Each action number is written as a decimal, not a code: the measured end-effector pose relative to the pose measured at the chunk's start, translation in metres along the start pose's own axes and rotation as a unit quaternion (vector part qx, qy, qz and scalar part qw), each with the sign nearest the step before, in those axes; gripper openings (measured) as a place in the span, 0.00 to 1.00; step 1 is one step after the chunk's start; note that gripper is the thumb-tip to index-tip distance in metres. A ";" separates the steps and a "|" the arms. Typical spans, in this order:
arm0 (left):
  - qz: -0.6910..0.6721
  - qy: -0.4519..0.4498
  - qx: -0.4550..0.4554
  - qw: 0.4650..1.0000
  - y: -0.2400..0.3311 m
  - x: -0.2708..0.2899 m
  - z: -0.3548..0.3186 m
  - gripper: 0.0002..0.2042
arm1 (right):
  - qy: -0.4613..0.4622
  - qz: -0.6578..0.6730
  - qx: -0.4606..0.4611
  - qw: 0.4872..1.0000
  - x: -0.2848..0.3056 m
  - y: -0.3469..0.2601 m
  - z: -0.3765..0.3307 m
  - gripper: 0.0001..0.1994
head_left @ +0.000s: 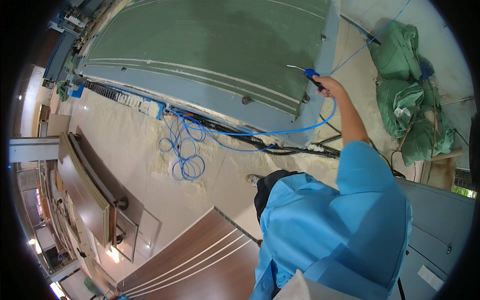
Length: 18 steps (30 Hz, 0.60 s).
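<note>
Out over the near right corner of a large machine bed, my right arm is stretched forward. My right hand [328, 86] is closed around the black handle of an air blow gun [311, 74]. The gun has a blue body and a thin bent metal nozzle pointing left across the green bed surface [210, 55]. A blue air hose [250, 134] runs from the gun along the bed's front edge. Pale dust lines the grooves of the bed. My left hand is out of view.
Loose hose coils [187, 162] lie on the dusty floor. Green sacks [400, 95] stand against the right wall. A brown grooved panel [200, 260] is at the lower left, near another person, partly seen. Stacked boards [85, 190] sit on a wheeled cart at left. A grey cabinet [435, 220] stands behind me.
</note>
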<state>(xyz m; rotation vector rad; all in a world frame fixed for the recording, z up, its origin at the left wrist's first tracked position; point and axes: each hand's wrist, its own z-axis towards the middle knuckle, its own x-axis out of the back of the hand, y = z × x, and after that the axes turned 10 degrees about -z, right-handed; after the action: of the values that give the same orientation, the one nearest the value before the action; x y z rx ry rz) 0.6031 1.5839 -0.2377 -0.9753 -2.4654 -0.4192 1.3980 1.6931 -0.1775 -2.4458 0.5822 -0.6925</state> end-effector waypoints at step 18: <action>-0.039 0.034 0.031 0.998 -0.128 -0.231 -0.184 0.31 | -0.004 -0.222 0.189 0.957 0.141 0.102 -0.093 0.22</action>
<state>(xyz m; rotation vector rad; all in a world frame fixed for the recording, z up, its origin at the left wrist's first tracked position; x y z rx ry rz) 0.7170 1.2838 -0.2136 -0.8291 -2.4461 -0.3909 1.4274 1.5063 -0.1201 -2.2200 -0.1133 -0.8738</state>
